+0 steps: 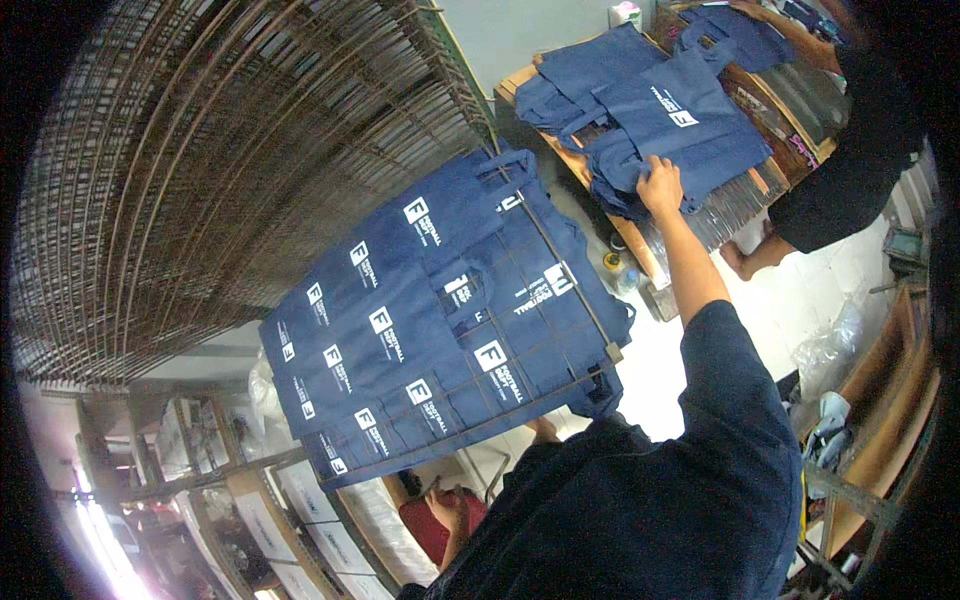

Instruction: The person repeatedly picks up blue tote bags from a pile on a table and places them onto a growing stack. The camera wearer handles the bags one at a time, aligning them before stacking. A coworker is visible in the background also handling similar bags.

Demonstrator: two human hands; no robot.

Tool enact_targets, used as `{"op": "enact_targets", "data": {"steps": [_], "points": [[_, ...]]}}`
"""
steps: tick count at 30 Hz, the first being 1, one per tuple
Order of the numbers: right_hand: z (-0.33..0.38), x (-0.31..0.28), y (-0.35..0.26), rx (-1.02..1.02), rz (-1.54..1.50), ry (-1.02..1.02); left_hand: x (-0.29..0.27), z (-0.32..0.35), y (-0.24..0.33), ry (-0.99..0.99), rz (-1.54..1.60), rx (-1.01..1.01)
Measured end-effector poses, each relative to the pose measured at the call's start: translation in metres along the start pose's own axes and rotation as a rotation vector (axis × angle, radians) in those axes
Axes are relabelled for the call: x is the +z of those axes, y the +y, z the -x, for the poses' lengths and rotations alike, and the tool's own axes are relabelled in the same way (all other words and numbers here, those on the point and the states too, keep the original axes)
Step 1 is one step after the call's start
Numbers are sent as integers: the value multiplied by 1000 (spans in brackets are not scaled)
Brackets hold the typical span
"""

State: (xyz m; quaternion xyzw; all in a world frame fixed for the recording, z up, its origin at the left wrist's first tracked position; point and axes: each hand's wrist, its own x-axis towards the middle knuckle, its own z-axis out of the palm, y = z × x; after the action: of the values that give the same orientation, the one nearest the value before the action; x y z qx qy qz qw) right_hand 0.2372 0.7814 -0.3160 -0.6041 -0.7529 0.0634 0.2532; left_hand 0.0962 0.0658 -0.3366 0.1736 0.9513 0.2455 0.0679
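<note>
My right hand [660, 186] reaches forward to a pile of navy fabric bags on a wooden-edged table. Its fingers are closed on the near left edge of the top bag [715, 135], which bears a white print. To the left, several more navy printed bags [395, 290] lie spread over a wire drying rack [565, 262], some overlapping, with loop handles showing at the far end. My left forearm [543, 430] shows only as a small patch of skin beside the near edge of these bags, and its hand is hidden there.
Many wire racks [270, 150] stand raised at the upper left. At the upper right, a person in black [860, 150] handles another navy bag. Someone in red [430, 525] is at the lower left near shelves of boxes [265, 520]. Clear plastic [832, 335] lies at right.
</note>
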Motion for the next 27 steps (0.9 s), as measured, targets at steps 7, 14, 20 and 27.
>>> {"op": "enact_targets", "data": {"steps": [7, 14, 20, 27], "points": [[-58, 24, -41, -207, 188, -235, -47, 73, 41, 95, -211, -191], [-66, 91, -82, -371, 119, -218, -65, 104, 51, 148, -222, -332], [-89, 70, -98, -389, -48, -309, -51, 68, 87, 171, -38, -246], [-88, -112, -124, -611, -375, -141, 57, -46, 173, -393, 513, -136]]}}
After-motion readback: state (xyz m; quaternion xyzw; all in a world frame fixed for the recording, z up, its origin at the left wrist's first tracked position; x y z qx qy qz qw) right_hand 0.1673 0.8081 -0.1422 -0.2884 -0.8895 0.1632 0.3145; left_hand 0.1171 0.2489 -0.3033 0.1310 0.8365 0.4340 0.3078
